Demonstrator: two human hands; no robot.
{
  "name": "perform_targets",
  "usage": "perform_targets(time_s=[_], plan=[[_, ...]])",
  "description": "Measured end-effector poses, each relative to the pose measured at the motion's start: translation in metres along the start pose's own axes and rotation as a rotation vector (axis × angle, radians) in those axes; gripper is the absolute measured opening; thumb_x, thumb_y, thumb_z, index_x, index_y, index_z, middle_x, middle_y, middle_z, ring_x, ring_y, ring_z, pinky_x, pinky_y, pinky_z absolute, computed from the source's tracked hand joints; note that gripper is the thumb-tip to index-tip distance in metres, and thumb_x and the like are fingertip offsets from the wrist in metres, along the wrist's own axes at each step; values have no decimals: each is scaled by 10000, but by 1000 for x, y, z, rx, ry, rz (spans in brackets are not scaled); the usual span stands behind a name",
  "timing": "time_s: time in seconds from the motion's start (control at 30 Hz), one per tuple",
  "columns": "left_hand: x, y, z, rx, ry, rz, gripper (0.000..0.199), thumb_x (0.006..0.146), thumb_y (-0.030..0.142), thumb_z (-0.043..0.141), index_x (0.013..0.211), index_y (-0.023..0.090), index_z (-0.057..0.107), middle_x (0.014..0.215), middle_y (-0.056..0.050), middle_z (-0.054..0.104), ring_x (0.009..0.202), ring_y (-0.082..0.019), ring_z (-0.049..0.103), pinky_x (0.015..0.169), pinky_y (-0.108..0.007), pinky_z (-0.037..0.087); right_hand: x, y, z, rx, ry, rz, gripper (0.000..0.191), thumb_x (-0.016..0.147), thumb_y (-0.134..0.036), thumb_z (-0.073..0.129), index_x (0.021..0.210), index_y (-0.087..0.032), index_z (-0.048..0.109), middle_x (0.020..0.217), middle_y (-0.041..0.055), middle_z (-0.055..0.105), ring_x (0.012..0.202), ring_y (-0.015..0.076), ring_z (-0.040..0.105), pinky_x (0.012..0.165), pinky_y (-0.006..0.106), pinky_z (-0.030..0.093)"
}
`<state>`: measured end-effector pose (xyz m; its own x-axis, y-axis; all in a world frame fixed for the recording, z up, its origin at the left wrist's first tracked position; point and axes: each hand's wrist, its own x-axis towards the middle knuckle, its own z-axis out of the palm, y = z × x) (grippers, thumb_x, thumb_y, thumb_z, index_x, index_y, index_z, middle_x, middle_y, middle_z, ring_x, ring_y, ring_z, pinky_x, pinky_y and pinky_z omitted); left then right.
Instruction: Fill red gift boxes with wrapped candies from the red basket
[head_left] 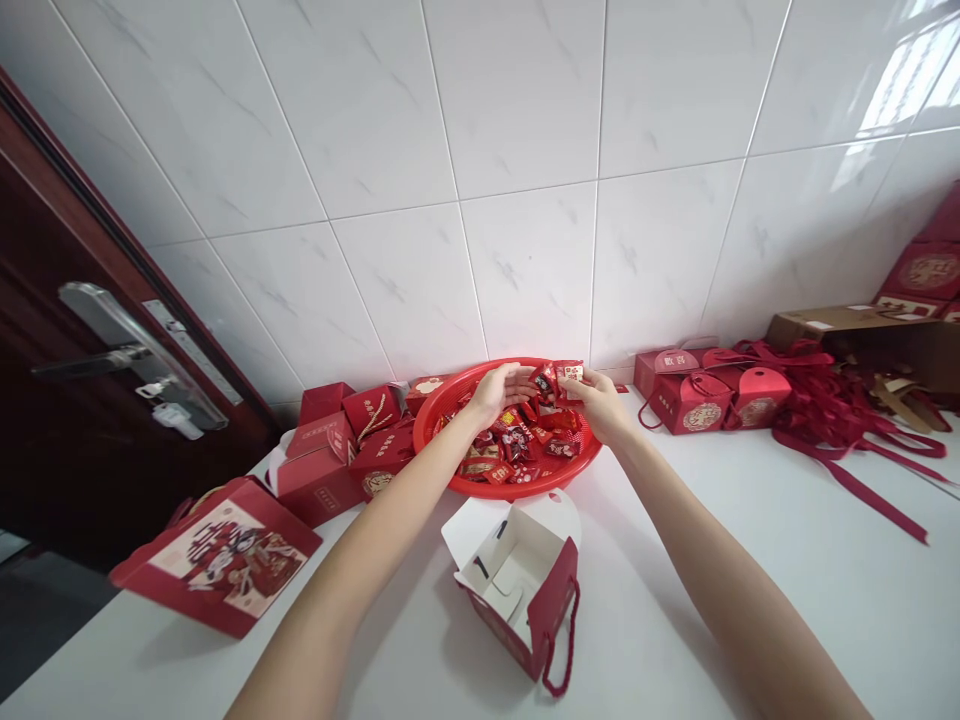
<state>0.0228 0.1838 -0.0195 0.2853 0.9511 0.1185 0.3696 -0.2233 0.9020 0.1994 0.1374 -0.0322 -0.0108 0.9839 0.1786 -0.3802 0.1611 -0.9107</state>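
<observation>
Left hand: the left hand (501,388) is reaching over the red basin (450,400), palm turned up and fingers loosely curled, touching the sweets (517,440) at the top of the pile; whether it is gripping any cannot be told.
Right hand: the right hand (600,400) is grasping a few red-wrapped sweets between thumb and fingers, held just above the basin's far rim.
Sweets: they are lying heaped in the basin, which is sitting at the back edge of the counter (750,560) against the wall.
Open box: a red gift box (525,590) with a white inside is standing open near the front edge of the counter, between the two forearms, its cord handle hanging down the side.
Left side: several closed red boxes (337,450) are crowding the back left corner, touching the basin; a flat red bag (217,565) with a printed picture is lying tilted at the left edge.
Right side: more red boxes (697,395) are standing just beside the basin, and red ribbons (847,440) are trailing across the counter toward a brown carton (862,335) at the back right.
Writing: gold marks are showing on the boxes, too small to read.
Surface and room: the counter is white and smooth; white tiles (525,150) are covering the wall; a dark door (67,400) with a metal handle (112,345) is standing at the left.
</observation>
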Motion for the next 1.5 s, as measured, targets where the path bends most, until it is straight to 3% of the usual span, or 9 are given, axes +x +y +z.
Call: perform_targets(time_s=[0.17,0.3,0.53,0.67,0.8,0.9,1.0,1.3,1.5], plan=[[-3,-16,10,384,-193,16,192,803,149,590,889,174,760,975,-81,790,922,-211,725,883,-299,538,0,0,-1,27,40,-30,277,608,-335,831,787,-187,681,750,27,736,681,196,697,654,330,594],[-8,-22,23,614,-358,35,208,675,61,639,751,221,747,885,-29,783,911,-231,711,896,-306,511,-1,-1,-1,19,29,-26,323,557,-350,855,769,-195,668,744,13,736,682,199,698,663,333,591],[-9,-19,33,758,-367,92,146,594,93,709,534,203,635,852,-98,729,831,-285,697,792,-334,510,-1,0,-1,-21,-9,-22,337,579,-402,840,789,-199,672,716,21,726,663,209,688,644,344,570],[-14,-10,26,709,-289,134,175,563,123,770,499,207,630,726,-65,679,660,-242,650,681,-317,483,0,2,-2,-32,-14,-41,328,594,-410,820,797,-196,675,721,26,719,667,205,682,654,340,557],[-22,3,7,622,-108,202,86,735,238,708,656,215,682,738,-54,690,718,-233,637,695,-305,461,0,2,-2,-29,-15,-47,319,602,-412,813,796,-199,677,738,24,722,677,199,678,659,334,558],[-33,8,-7,430,37,204,167,811,339,648,713,204,661,730,-48,693,702,-215,621,689,-305,460,-2,0,0,1,-12,-25,305,599,-391,817,796,-201,681,755,26,724,675,201,675,645,346,570],[-52,9,-16,157,119,209,252,768,421,691,694,188,627,709,-29,670,670,-180,598,683,-293,471,-3,-3,2,24,-2,-4,286,583,-354,822,777,-196,684,745,19,717,654,191,667,628,337,573],[-116,14,-22,-246,82,54,400,715,522,787,820,173,624,723,27,634,556,-107,594,593,-252,512,-14,-18,7,-107,-172,114,260,607,-341,841,759,-188,695,783,15,714,674,167,674,632,276,569],[-142,20,-34,-240,-81,29,404,743,455,802,1005,167,697,850,-32,711,678,-146,666,675,-279,551,-36,-42,24,-217,-416,65,242,700,-350,808,841,-177,715,803,18,707,718,158,645,654,266,548]])
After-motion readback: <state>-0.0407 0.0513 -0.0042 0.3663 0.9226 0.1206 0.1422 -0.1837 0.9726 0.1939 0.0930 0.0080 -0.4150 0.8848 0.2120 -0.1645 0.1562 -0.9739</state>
